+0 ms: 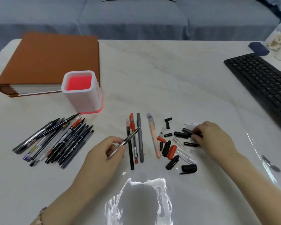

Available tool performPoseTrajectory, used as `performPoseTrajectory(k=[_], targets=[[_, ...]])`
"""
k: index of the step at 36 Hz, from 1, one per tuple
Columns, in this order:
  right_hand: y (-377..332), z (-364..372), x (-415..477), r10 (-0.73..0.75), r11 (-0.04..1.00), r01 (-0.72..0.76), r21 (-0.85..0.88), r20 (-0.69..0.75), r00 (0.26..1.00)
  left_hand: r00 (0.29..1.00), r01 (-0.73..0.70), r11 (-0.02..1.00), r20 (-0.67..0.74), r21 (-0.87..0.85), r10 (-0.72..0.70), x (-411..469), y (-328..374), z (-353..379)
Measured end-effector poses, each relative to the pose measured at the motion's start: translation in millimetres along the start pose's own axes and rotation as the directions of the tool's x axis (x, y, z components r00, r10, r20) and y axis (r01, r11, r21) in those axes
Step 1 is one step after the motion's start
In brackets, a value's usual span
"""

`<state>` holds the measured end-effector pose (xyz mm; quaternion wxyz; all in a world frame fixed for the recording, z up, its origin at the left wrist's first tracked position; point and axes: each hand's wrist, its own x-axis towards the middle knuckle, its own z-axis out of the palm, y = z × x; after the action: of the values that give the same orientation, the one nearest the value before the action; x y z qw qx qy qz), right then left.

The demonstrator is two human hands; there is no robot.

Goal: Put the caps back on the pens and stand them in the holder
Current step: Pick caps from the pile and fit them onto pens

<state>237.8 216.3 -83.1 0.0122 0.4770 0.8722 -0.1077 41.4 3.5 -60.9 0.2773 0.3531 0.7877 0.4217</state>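
One uncapped pen (124, 142) sits pinched in our left hand (106, 151), tip pointing up and right. Our right hand (212, 140) closes on a black cap (187, 131), well right of it.

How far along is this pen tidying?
Barely begun. The holder looks empty. Four pens in the middle look capped. The left hand holds an uncapped pen while the right hand picks among loose caps. The pile of pens at left waits.
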Motion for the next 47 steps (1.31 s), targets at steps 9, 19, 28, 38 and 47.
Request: performPoseTrajectory(k=[9,19,28,38,47], targets=[[-41,-25,-32,-0.065,0.838,0.092,0.538,-0.069,0.996,1.0,0.005,0.997,0.015,-0.083,-0.004,-5,4,-2],[-87,-26,-48,0.019,0.281,-0.074,0.957,0.072,0.997,0.998,-0.009,0.995,0.063,-0.095,0.015,-15,9,-6],[-95,-27,-49,0.016,0.27,-0.09,0.959,0.089,0.996,0.998,-0.015,0.996,0.06,-0.087,0.02,-18,15,-10],[-98,-23,-52,-0.219,0.358,-0.036,0.933,0.121,0.968,0.99,-0.088,0.995,0.103,-0.04,0.092,-23,24,-15],[-113,-14,-63,-0.262,0.403,0.12,0.907,-0.011,0.965,0.998,-0.042,0.988,0.04,-0.149,0.048,-25,29,-18]])
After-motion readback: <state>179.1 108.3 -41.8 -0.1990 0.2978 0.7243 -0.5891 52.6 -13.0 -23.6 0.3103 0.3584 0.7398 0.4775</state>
